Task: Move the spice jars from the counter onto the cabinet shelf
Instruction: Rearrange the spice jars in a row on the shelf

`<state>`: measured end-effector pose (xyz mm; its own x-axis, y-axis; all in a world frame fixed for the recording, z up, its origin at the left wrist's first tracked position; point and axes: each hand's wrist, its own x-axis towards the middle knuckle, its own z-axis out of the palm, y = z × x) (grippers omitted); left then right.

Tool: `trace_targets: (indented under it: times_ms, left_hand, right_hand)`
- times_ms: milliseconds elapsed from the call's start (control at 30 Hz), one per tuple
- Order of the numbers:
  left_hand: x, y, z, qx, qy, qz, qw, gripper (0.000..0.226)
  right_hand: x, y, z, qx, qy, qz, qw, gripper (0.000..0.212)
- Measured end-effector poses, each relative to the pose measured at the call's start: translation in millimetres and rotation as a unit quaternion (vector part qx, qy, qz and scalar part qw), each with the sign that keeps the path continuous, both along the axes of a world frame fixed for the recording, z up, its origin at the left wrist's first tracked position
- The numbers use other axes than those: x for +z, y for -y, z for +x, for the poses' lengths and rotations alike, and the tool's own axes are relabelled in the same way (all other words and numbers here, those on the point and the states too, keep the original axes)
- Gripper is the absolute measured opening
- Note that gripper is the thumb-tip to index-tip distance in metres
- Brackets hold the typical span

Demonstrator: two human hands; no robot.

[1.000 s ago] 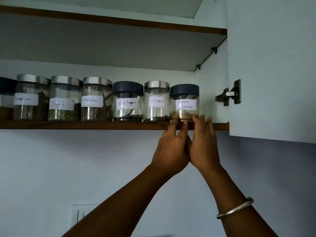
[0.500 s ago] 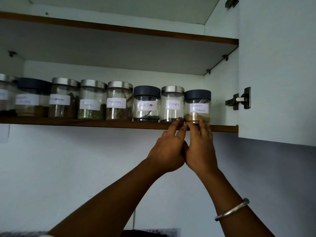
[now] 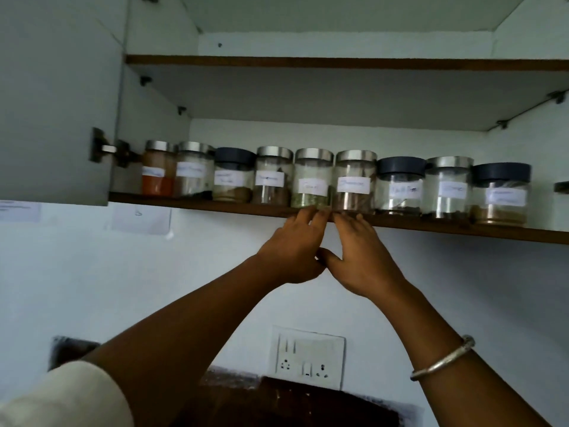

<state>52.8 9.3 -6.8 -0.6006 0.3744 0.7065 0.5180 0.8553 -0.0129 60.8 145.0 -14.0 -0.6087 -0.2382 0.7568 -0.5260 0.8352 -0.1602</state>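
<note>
Several labelled glass spice jars stand in a row on the brown-edged cabinet shelf (image 3: 462,225). They run from a red-powder jar (image 3: 157,174) at the left to a dark-lidded jar with brown powder (image 3: 500,198) at the right. My left hand (image 3: 292,251) reaches up, its fingertips at the base of the jar with green contents (image 3: 312,180). My right hand (image 3: 366,260) is beside it, fingertips at the foot of the neighbouring steel-lidded jar (image 3: 354,180). Neither hand holds anything; the thumbs touch each other below the shelf edge.
The open left cabinet door (image 3: 55,103) hangs on its hinge (image 3: 104,147). An upper shelf (image 3: 338,63) sits above the jars. A wall socket (image 3: 309,355) and paper notes (image 3: 141,215) are on the wall below. A dark object (image 3: 562,187) shows at the shelf's right edge.
Both hands have slid left along the shelf edge, from the rightmost dark-lidded jar to the two steel-lidded jars mid-row. The view has swung left, showing the left door.
</note>
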Motion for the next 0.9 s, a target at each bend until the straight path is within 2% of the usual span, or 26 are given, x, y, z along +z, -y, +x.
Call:
trace_targets:
  times_ms: [167,333,467,667,900]
  left_hand:
    - [5.9,99.5,9.9,0.022,0.0,-0.011,1.0,0.085]
    - [6.3,192.4,15.1,0.016,0.01,0.023,1.0,0.083]
    - [21.7,247.7,9.9,0.019,0.018,0.04,0.999,0.084]
    - [70.9,293.3,-3.7,-0.012,0.005,0.071,0.997,0.057]
    - [112.2,313.9,-38.4,0.07,-0.024,0.05,0.996,0.044]
  right_hand:
    - [4.4,95.3,5.5,0.037,-0.008,0.016,0.999,0.066]
    - [3.6,180.1,6.0,0.076,-0.005,-0.004,0.997,0.067]
    - [4.1,221.0,-1.2,0.066,0.003,-0.001,0.998,0.065]
    - [43.5,253.6,-15.6,0.032,-0.042,0.005,0.999,0.055]
    - [98.9,279.2,-45.1,-0.022,-0.052,0.067,0.996,0.061]
